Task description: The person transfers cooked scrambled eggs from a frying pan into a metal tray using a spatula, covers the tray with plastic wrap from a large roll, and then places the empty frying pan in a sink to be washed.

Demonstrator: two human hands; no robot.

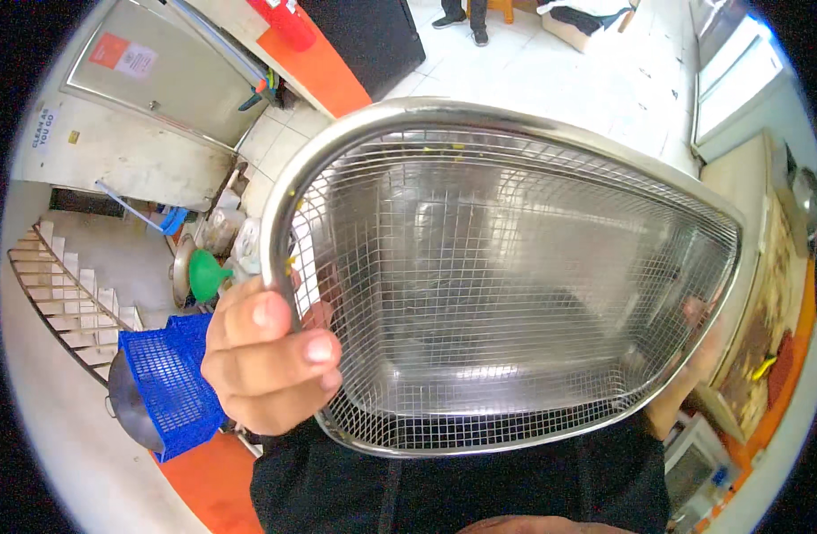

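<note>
A wire-mesh basket [444, 276] with a thick, shiny steel rim is held up close in front of me, tilted so its inside faces me. Behind its mesh shows a smooth, reflective steel surface. Small yellow-green bits stick to the mesh near the upper and left rim. My left hand [270, 360] is closed round the left side of the rim, fingers curled over it. On the right side, my right hand [695, 310] holds the basket from behind; it shows only partly through the mesh, and most of its fingers are hidden.
Blue plastic crates [164, 383] stand at the left beside a dark round pot [128, 405], with a green funnel-like item [206, 274] beyond. A stained counter [760, 320] runs along the right. Far off, a person's legs [466, 13] stand on the tiled floor [506, 67].
</note>
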